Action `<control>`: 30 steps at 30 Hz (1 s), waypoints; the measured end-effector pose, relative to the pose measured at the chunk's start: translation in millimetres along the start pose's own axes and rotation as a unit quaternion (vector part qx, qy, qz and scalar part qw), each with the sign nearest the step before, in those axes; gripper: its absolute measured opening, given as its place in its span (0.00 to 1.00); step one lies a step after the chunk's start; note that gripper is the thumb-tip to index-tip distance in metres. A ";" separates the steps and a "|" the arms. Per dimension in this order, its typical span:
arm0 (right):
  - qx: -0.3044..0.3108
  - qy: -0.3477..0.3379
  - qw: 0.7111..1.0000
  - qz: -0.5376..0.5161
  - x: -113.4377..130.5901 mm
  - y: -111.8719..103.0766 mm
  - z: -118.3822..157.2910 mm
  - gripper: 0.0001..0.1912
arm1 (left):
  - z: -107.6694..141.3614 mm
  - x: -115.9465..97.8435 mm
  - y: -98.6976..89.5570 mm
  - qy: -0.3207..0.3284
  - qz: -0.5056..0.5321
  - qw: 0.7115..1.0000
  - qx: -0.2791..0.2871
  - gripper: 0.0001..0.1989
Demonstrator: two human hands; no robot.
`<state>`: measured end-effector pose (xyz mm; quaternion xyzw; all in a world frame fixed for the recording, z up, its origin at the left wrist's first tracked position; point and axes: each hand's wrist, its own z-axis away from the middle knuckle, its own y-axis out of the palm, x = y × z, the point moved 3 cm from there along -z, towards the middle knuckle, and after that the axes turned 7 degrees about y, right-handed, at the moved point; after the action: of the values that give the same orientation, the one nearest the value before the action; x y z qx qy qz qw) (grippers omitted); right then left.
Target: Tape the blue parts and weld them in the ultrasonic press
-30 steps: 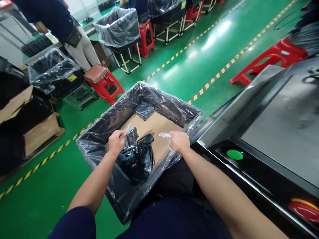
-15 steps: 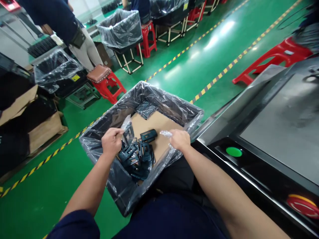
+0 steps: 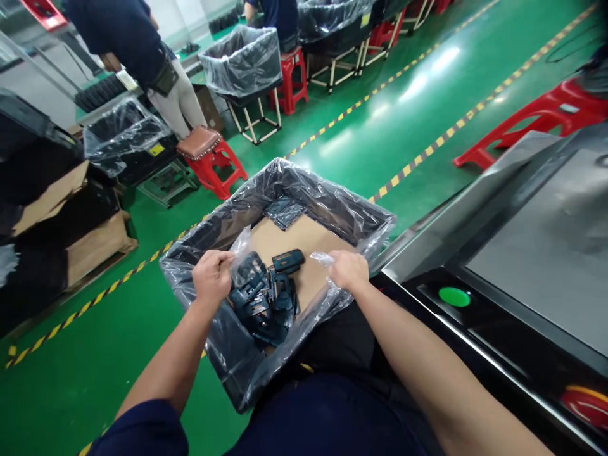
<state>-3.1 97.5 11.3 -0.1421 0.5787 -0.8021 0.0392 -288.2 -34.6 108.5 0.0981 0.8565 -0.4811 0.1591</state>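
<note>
A black bin (image 3: pixel 228 373) lined with clear plastic stands in front of me. My left hand (image 3: pixel 212 277) pinches a small clear plastic bag (image 3: pixel 241 244) above the bin's left side. My right hand (image 3: pixel 349 270) is closed on a crumpled piece of clear plastic (image 3: pixel 322 258) over the right side. Between and below my hands, several dark plastic parts (image 3: pixel 280 291) lie heaped on a brown cardboard sheet (image 3: pixel 316 237). One dark part (image 3: pixel 288 260) rests at the top of the heap. More dark pieces (image 3: pixel 284 211) lie in the bin's far corner.
A machine with a green button (image 3: pixel 455 296) and a red knob (image 3: pixel 586 405) borders the bin on the right. Red stools (image 3: pixel 218 168), lined bins and a standing person (image 3: pixel 128 50) are beyond. Cardboard boxes (image 3: pixel 95 247) are at the left.
The view has shifted slightly, so the scene sits a little further right. The dark part seen in the small bag at my left hand now lies lower, against the heap. Both hands keep their holds.
</note>
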 end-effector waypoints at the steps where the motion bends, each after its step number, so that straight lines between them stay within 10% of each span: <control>1: -0.002 0.000 1.000 -0.001 0.0 0.1 0.0 0.13 | -0.3 -0.3 -0.9 -0.006 0.000 1.000 0.000 0.08; 12: -0.011 0.006 0.997 -0.074 -2.6 4.2 -0.9 0.13 | -0.5 8.9 7.3 -0.147 0.127 0.980 0.036 0.08; 20: 0.033 0.021 0.954 -0.298 5.9 -8.5 5.0 0.19 | 9.4 -24.9 48.1 -0.247 0.505 0.805 0.190 0.13; 23: 0.091 0.001 0.881 -0.464 27.8 -7.9 21.3 0.25 | 13.7 -52.5 71.8 -0.278 0.565 0.757 0.173 0.15; 27: 0.242 -0.052 0.648 -0.720 60.8 0.8 61.2 0.32 | 23.8 -78.5 106.0 -0.324 0.488 0.807 0.075 0.07; 30: 0.259 -0.055 0.611 -0.747 71.0 8.3 84.4 0.34 | 31.8 -88.7 124.6 -0.325 0.445 0.834 0.028 0.03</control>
<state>-48.8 1.3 40.9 -0.5525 0.0376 -0.6610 -0.5064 -160.0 1.5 26.8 0.3111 0.6051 -0.3862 0.6227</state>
